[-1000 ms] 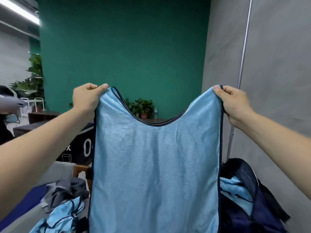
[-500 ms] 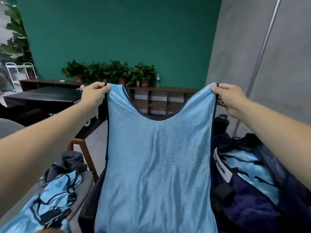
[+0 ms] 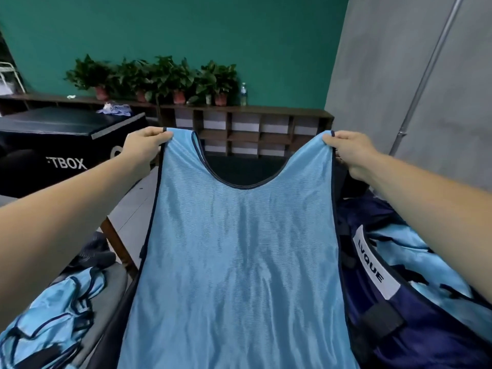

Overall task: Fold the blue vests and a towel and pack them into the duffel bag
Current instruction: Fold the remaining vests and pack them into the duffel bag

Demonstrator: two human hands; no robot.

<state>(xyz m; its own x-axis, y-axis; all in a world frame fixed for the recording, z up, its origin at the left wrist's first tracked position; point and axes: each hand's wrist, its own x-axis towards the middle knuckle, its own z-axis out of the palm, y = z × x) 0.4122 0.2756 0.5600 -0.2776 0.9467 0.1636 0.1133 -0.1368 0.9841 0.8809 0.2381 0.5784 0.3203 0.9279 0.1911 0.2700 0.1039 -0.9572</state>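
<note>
Two hands — left hand (image 3: 145, 145), right hand (image 3: 348, 150) — each grip pinched on a shoulder strap, stretch the blue vest (image 3: 239, 262) flat, likely squaring it for folding; duffel bag (image 3: 415, 323) waits open beside.

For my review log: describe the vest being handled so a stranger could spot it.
Before the green wall, mid-view, the left hand and right hand each pinch a shoulder of one light blue vest with dark trim. Unlike the crumpled vests at lower left and the packed vests inside the navy duffel bag on the right, it hangs spread flat.
</note>
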